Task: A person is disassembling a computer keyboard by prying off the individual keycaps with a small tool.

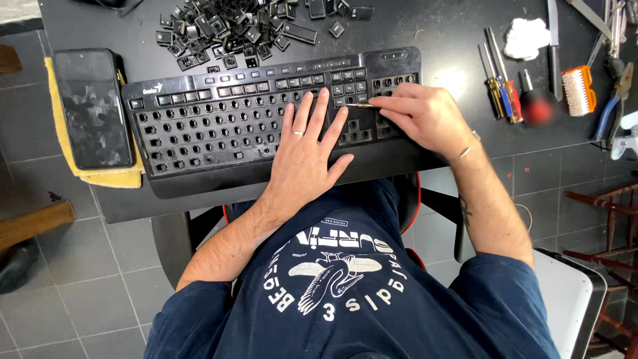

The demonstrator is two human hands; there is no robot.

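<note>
The black keyboard [219,119] lies across the near edge of the dark tabletop [432,33], most of its keycaps off so the bare switch posts show. The left hand [306,156] rests flat on its right-centre part, fingers [322,106] spread apart and holding nothing. The right hand [422,119] sits over the keyboard's right end, its fingers pinched together on a thin metal tool [359,105] whose tip points left into the keys. A heap of loose keycaps [232,30] lies behind the keyboard. A phone [92,106] rests on a yellow cloth [100,178] at left; screwdrivers [500,86] and a small brush [578,91] lie at right.
</note>
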